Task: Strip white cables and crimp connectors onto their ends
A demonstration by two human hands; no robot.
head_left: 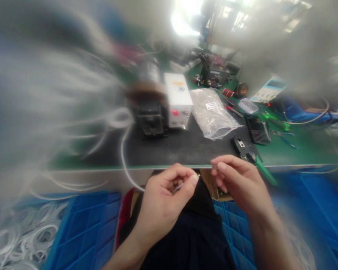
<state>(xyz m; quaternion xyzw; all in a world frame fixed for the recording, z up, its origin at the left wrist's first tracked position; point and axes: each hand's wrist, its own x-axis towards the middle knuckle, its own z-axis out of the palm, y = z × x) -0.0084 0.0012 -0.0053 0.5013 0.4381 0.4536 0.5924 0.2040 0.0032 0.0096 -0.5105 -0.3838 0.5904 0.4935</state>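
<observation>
My left hand (pixel 165 200) pinches the end of a white cable (pixel 124 152) between thumb and index finger. A small yellowish-green wire tip pokes out past the fingertips. From the hand, the cable loops up over the bench edge to the left. Just to the right, apart from the tip, is my right hand (pixel 243 183), its thumb and index finger pressed together. Whatever sits in that pinch is too small to make out. Behind the right hand, a crimping tool (pixel 243 149) with green handles lies at the bench edge.
On the bench stand a black machine (pixel 150 118), a white box (pixel 178 99) with a red light, a clear bag (pixel 212 112) of small parts and a phone (pixel 258 129). Blue crates (pixel 84 221) flank my lap; the left one holds coiled white cables (pixel 42 234).
</observation>
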